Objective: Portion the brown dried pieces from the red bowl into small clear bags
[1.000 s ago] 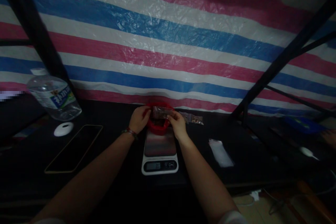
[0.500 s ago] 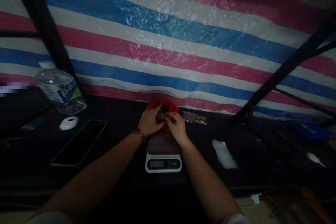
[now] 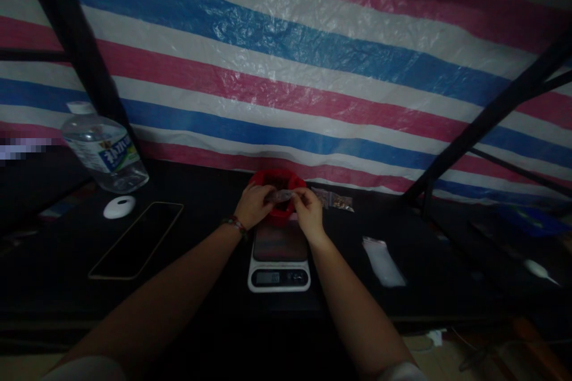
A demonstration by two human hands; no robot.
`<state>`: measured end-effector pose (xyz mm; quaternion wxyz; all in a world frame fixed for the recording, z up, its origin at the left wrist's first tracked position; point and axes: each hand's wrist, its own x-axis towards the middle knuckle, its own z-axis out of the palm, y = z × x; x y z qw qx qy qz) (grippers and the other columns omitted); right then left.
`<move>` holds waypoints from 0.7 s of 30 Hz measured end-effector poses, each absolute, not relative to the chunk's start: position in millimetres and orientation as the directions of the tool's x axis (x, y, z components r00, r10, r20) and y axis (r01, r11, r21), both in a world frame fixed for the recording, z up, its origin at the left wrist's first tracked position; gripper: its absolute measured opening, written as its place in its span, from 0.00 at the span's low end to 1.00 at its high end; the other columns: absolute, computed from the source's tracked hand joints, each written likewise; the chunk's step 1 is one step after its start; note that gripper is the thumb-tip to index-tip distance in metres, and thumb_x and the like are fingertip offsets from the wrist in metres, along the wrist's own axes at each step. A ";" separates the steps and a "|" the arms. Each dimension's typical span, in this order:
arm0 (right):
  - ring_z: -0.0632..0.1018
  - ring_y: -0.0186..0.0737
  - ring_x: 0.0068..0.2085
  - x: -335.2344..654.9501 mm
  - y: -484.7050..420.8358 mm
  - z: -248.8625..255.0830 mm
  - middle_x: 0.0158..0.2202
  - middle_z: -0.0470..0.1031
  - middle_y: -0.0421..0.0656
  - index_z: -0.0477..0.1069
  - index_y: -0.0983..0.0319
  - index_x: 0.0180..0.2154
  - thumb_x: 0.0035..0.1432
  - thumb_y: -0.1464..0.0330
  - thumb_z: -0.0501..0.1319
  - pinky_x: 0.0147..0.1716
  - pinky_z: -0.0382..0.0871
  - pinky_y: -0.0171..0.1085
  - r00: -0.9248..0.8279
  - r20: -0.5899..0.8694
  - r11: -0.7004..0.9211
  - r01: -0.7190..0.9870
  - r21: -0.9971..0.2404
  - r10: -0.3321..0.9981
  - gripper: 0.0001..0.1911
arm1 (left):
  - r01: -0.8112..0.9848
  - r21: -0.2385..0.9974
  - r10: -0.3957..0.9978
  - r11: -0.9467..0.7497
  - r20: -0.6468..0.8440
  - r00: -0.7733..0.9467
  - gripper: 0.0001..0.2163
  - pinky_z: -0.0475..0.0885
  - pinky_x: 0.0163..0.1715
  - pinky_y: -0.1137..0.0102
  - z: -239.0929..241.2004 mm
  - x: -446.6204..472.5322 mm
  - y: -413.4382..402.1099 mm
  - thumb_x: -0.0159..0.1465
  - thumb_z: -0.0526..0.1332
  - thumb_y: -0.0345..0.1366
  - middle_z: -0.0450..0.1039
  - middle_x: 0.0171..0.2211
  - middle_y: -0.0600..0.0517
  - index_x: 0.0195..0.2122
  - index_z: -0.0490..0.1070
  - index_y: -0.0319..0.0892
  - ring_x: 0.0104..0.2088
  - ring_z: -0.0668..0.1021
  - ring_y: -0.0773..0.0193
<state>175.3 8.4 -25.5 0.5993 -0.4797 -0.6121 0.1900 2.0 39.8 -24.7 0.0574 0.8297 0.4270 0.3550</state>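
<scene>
Between my hands is a small clear plastic bag point(image 3: 281, 195), held over a red bag or container point(image 3: 298, 181) with dark contents. My left hand point(image 3: 254, 205), with a beaded bracelet at the wrist, pinches the bag's left end. The right end is pinched in the fingers of my right hand point(image 3: 308, 209). What the bag holds, if anything, is too dim to make out. Just below the hands lies a white digital kitchen scale point(image 3: 279, 244) with a dark plate and a lit display.
Right of my hands lie small filled bags point(image 3: 342, 202) and a stack of clear zip bags point(image 3: 384, 262). On the left are a phone point(image 3: 136, 241), a white oval object point(image 3: 119, 207) and a large plastic bottle point(image 3: 105, 149). Black frame bars point(image 3: 482, 122) and a striped sheet point(image 3: 286, 59) stand behind.
My hands have drawn slightly apart, and the small bag now stretches visibly between them. More of the red container shows.
</scene>
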 end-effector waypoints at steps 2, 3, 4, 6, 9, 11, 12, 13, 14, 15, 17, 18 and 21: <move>0.74 0.37 0.34 176.3 9.6 -27.0 0.32 0.74 0.42 0.72 0.61 0.35 0.55 0.65 0.57 0.35 0.69 0.36 0.176 0.561 0.471 0.377 -0.797 0.809 0.08 | 0.688 0.374 0.756 -0.622 0.516 0.403 0.09 0.61 0.53 0.57 -26.6 0.1 42.6 0.55 0.58 0.31 0.76 0.37 0.50 0.36 0.74 0.43 0.42 0.76 0.56; 0.74 0.38 0.34 176.7 9.7 -26.7 0.33 0.74 0.42 0.72 0.61 0.35 0.55 0.66 0.57 0.36 0.69 0.36 0.160 0.579 0.485 0.395 -0.780 0.800 0.08 | 0.695 0.366 0.758 -0.619 0.510 0.407 0.08 0.61 0.53 0.57 -27.2 -0.7 43.5 0.55 0.58 0.31 0.76 0.36 0.50 0.34 0.74 0.43 0.42 0.75 0.56; 0.74 0.38 0.35 177.0 9.4 -25.7 0.34 0.75 0.42 0.73 0.61 0.35 0.55 0.66 0.57 0.37 0.69 0.36 0.143 0.602 0.503 0.417 -0.757 0.786 0.08 | 0.697 0.361 0.756 -0.619 0.514 0.405 0.08 0.61 0.52 0.57 -27.4 -1.3 43.8 0.55 0.58 0.31 0.76 0.36 0.50 0.34 0.74 0.43 0.42 0.75 0.56; 0.74 0.38 0.36 177.4 8.0 -22.7 0.34 0.75 0.42 0.73 0.60 0.35 0.55 0.68 0.57 0.38 0.68 0.37 0.108 0.645 0.532 0.471 -0.703 0.756 0.08 | 0.685 0.360 0.738 -0.634 0.547 0.396 0.11 0.62 0.52 0.57 -26.8 -2.0 42.7 0.55 0.60 0.35 0.76 0.40 0.48 0.39 0.74 0.44 0.44 0.74 0.55; 0.74 0.39 0.36 177.5 5.6 -18.3 0.32 0.74 0.43 0.73 0.60 0.33 0.54 0.71 0.56 0.38 0.68 0.38 0.087 0.681 0.532 0.556 -0.639 0.727 0.07 | 0.629 0.345 0.670 -0.696 0.626 0.399 0.23 0.60 0.54 0.56 -23.7 -2.1 38.1 0.53 0.63 0.43 0.72 0.48 0.46 0.50 0.68 0.43 0.50 0.72 0.52; 0.74 0.40 0.36 177.1 4.8 -17.1 0.32 0.74 0.43 0.73 0.60 0.31 0.54 0.72 0.56 0.38 0.68 0.38 0.077 0.691 0.522 0.597 -0.609 0.719 0.07 | 0.585 0.321 0.617 -0.745 0.666 0.420 0.26 0.59 0.55 0.55 -21.7 -1.9 35.0 0.53 0.63 0.46 0.71 0.49 0.46 0.52 0.66 0.42 0.51 0.71 0.52; 0.74 0.40 0.36 176.8 4.6 -17.0 0.31 0.74 0.43 0.73 0.60 0.31 0.54 0.72 0.56 0.38 0.68 0.38 0.069 0.695 0.521 0.611 -0.596 0.715 0.07 | 0.566 0.310 0.593 -0.764 0.682 0.428 0.24 0.60 0.55 0.55 -20.9 -1.7 33.9 0.55 0.63 0.45 0.71 0.49 0.46 0.52 0.67 0.42 0.50 0.71 0.53; 0.74 0.40 0.37 176.5 4.4 -17.2 0.32 0.74 0.43 0.73 0.60 0.31 0.54 0.72 0.56 0.39 0.68 0.38 0.055 0.698 0.522 0.622 -0.584 0.714 0.07 | 0.547 0.300 0.572 -0.782 0.695 0.436 0.21 0.61 0.54 0.56 -20.4 -1.5 33.3 0.57 0.61 0.44 0.72 0.48 0.46 0.50 0.68 0.42 0.50 0.71 0.54; 0.74 0.40 0.37 176.1 4.4 -17.5 0.32 0.74 0.44 0.73 0.60 0.31 0.54 0.72 0.57 0.39 0.68 0.39 0.037 0.697 0.524 0.630 -0.573 0.716 0.07 | 0.525 0.293 0.551 -0.799 0.709 0.441 0.18 0.63 0.52 0.57 -20.2 -1.3 33.2 0.59 0.60 0.43 0.73 0.46 0.46 0.49 0.69 0.42 0.48 0.72 0.55; 0.74 0.40 0.37 175.9 4.2 -17.9 0.32 0.74 0.44 0.74 0.60 0.31 0.54 0.72 0.57 0.40 0.68 0.39 0.021 0.694 0.526 0.635 -0.565 0.720 0.07 | 0.503 0.288 0.530 -0.815 0.722 0.445 0.14 0.65 0.50 0.59 -20.3 -1.1 33.5 0.61 0.58 0.41 0.74 0.44 0.47 0.47 0.71 0.42 0.47 0.73 0.57; 0.74 0.40 0.37 175.7 4.1 -19.0 0.32 0.74 0.44 0.74 0.60 0.32 0.54 0.72 0.57 0.39 0.68 0.38 0.007 0.685 0.522 0.642 -0.562 0.729 0.07 | 0.461 0.279 0.493 -0.842 0.745 0.450 0.11 0.68 0.47 0.62 -21.3 -1.1 35.0 0.63 0.56 0.38 0.75 0.41 0.47 0.43 0.73 0.43 0.44 0.75 0.60; 0.74 0.40 0.37 175.9 4.1 -19.7 0.32 0.74 0.44 0.74 0.60 0.32 0.55 0.72 0.57 0.39 0.69 0.38 0.012 0.681 0.515 0.644 -0.565 0.733 0.07 | 0.447 0.278 0.480 -0.850 0.757 0.443 0.10 0.69 0.46 0.62 -22.3 -1.3 36.1 0.64 0.55 0.37 0.76 0.40 0.48 0.41 0.74 0.43 0.42 0.75 0.61; 0.74 0.40 0.36 176.4 6.1 -21.2 0.32 0.75 0.44 0.74 0.60 0.32 0.55 0.71 0.57 0.38 0.69 0.38 0.030 0.666 0.490 0.652 -0.579 0.746 0.07 | 0.452 0.315 0.496 -0.834 0.786 0.368 0.09 0.70 0.44 0.64 -25.9 -2.7 39.4 0.64 0.55 0.36 0.77 0.36 0.48 0.38 0.75 0.42 0.40 0.76 0.61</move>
